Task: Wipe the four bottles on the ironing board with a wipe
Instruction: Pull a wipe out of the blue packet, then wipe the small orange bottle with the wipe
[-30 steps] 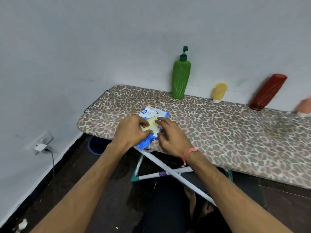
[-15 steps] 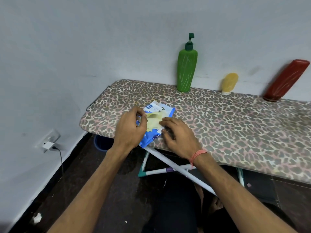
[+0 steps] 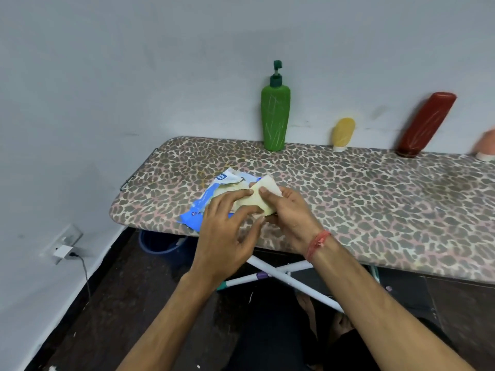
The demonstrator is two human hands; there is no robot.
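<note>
Wipe (image 3: 261, 198) pinched in both hands above the blue packet (image 3: 199, 208).
My left hand (image 3: 226, 232) and right hand (image 3: 289, 212) gripped it over the ironing board (image 3: 375, 210); four bottles (image 3: 275, 116) stood along the wall.

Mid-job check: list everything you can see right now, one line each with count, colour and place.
ironing board: 1, leopard-print cover, along the wall
green pump bottle: 1, green, upright at the board's far edge
yellow bottle: 1, yellow, cap down, right of the green one
red bottle: 1, dark red, tilted toward the wall
pink bottle: 1, pinkish, cut off at the right edge
wipe packet: 1, blue and white, near end of the board
wipe: 1, pale yellow, over the packet
charger: 1, white, in the wall socket
left hand: 1, fingers on the wipe
right hand: 1, pinching the wipe
</note>
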